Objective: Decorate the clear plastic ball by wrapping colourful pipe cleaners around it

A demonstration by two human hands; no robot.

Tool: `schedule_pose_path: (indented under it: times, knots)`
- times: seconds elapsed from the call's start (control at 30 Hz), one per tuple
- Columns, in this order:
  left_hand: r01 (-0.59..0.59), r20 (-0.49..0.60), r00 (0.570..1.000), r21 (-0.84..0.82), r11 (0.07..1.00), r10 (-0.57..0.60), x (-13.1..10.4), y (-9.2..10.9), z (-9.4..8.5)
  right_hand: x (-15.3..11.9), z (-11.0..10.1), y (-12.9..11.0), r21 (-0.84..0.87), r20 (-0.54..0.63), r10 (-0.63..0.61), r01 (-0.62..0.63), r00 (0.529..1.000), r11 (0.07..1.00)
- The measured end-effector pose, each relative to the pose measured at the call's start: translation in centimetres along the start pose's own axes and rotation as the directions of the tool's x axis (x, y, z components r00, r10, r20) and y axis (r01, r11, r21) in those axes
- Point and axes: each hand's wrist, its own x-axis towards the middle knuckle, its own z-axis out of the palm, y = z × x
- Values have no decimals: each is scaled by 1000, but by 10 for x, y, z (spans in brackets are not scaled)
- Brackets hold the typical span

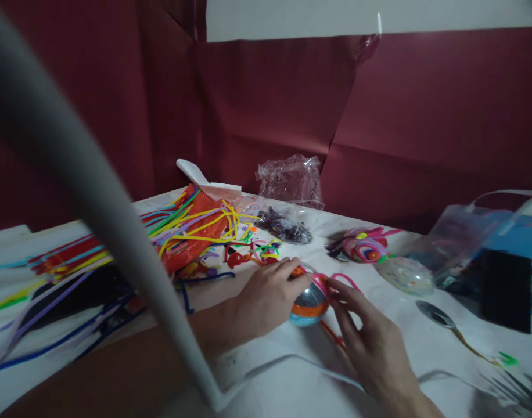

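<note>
A shiny clear ball (310,297) rests low over the white table, with orange and light-blue strands round its lower part. My left hand (270,296) is closed on the ball's left and upper side. On the right, my right hand (370,337) has its fingertips against a pink strand (345,280) at the ball's edge. An orange-red strand (334,337) sticks out below the ball between the hands. The ball's underside and part of its left are hidden.
Colourful pipe cleaners (191,223) spread over the left. Behind are a clear plastic bag (290,181) and a dark bundle (283,225). To the right lie a pink wrapped ball (365,244), a clear oval (406,275), a tape roll (435,313) and a black rectangle (506,290).
</note>
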Motion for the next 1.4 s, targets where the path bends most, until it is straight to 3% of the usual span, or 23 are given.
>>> schedule_pose_path:
  times: [0.13,0.37,0.57,0.73,0.87,1.13,1.4]
  knots:
    - [-17,11,1000,35,999,16,2,3,-1,2,-2,6,162,-33,155,-148,987,976]
    - [-6,-35,999,-67,998,3,-1,-5,0,10,1,1,320,-51,367,-333,929,887]
    - [-2,-52,999,-58,998,-1,-4,-10,3,14,-1,0,417,66,491,-471,869,777]
    - [64,-14,998,-123,990,-66,-9,-14,6,14,0,-4,514,223,486,-525,845,678]
    - [105,-25,993,-196,975,-112,-16,-22,14,15,6,-8,586,274,447,-517,851,624]
    - [75,-169,975,-352,933,-142,-20,-35,29,23,9,-16,589,203,454,-478,868,651]
    - [58,-67,994,-370,927,-89,-20,-34,14,24,-1,-12,552,205,531,-545,822,631]
